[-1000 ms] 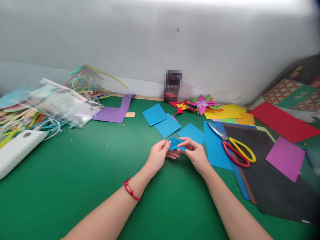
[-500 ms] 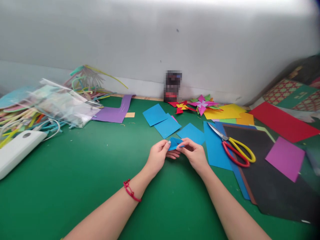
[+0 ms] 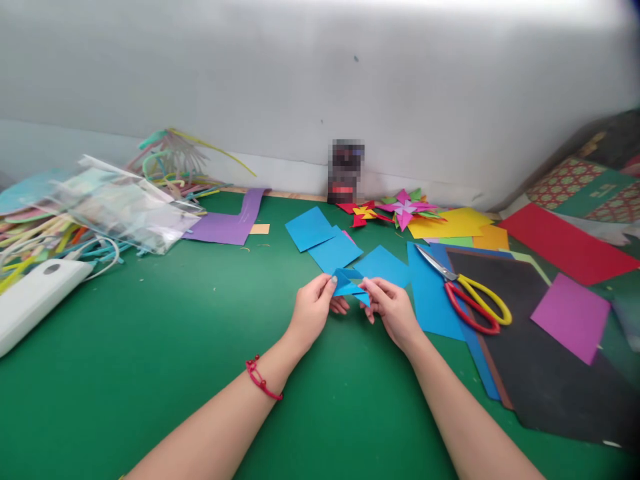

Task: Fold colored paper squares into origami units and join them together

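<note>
A small folded piece of blue paper [image 3: 348, 283] is held above the green table between my two hands. My left hand [image 3: 315, 303] pinches its left side, thumb on top and fingers beneath. With thumb and fingers my right hand [image 3: 390, 308] grips its right edge, where a pointed flap hangs down. Part of the paper is hidden by my fingers. Just beyond lie several flat blue squares, one [image 3: 310, 229] at the back left and another [image 3: 384, 265] behind my right hand.
Scissors [image 3: 473, 293] with red and yellow handles rest on blue and black sheets [image 3: 525, 347] at right. Folded paper stars [image 3: 404, 208] lie by the wall. At left are a white power bank [image 3: 43, 300], a clear plastic bag [image 3: 130, 203] and purple paper [image 3: 220, 229].
The folded blue paper has opened out somewhat, and a pointed flap now shows at its lower right. My right hand's fingers have shifted on its edge.
</note>
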Demonstrator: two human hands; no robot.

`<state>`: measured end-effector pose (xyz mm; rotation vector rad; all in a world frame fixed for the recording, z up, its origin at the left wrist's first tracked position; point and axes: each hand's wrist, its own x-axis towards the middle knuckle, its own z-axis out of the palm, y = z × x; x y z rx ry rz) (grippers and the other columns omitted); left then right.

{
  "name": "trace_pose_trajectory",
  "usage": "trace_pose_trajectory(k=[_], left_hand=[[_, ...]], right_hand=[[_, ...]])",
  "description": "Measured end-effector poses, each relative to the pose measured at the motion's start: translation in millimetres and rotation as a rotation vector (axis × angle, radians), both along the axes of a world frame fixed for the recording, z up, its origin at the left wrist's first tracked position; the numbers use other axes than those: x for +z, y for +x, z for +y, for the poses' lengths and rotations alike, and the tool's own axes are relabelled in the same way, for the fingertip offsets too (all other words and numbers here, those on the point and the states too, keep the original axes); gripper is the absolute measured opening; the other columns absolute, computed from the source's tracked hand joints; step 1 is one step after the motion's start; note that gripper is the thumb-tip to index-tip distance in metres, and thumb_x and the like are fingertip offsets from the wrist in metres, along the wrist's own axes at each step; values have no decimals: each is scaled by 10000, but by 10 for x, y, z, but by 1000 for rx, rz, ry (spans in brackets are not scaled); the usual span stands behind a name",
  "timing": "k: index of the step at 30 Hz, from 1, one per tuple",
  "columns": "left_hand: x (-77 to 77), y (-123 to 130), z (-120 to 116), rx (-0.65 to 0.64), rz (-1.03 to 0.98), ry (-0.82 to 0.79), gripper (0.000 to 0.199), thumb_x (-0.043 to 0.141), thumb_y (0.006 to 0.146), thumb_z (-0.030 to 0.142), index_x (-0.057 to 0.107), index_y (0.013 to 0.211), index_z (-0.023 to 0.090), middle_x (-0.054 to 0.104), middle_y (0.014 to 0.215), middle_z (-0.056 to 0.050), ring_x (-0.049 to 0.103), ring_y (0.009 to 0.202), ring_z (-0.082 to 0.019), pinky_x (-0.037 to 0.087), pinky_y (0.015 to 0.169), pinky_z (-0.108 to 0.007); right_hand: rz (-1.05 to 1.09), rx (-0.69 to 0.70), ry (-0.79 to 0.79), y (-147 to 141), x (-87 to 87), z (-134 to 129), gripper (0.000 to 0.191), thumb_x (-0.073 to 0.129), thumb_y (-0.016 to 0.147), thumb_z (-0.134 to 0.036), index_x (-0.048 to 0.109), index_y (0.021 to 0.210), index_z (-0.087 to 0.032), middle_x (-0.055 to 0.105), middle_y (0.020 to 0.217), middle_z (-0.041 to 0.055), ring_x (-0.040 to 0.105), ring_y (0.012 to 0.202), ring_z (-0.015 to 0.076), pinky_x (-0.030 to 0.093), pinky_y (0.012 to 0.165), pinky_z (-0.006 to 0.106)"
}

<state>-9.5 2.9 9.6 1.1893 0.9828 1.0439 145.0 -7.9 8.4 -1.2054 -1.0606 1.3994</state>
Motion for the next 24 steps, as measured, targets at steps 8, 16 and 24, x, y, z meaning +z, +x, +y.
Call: trace_pose_trajectory(k=[8,16,24], left_hand=[[32,-3,-45,-12,116,107,265,406,825,406,560,814,191,605,599,1,582,492,-144,463,510,-252],[49,-14,-75,5,220,202,246,379,848,359,555,802,193,605,617,-6,588,543,-147,462,564,-250],[49,-15,-68,-20,181,175,251,376,847,370,546,782,196,603,603,-4,587,537,-149,457,551,-252]], right_hand=[[36,109,4,4,13,-4,298,530,777,-381,643,936,-154,622,606,20,517,447,108,383,388,214],[1,110,19,-13,-19,4,279,571,748,-348,642,941,-159,645,604,21,546,479,121,406,417,228],[-36,109,49,-20,-2,-8,262,569,748,-345,641,935,-176,654,614,19,564,501,134,410,439,243]])
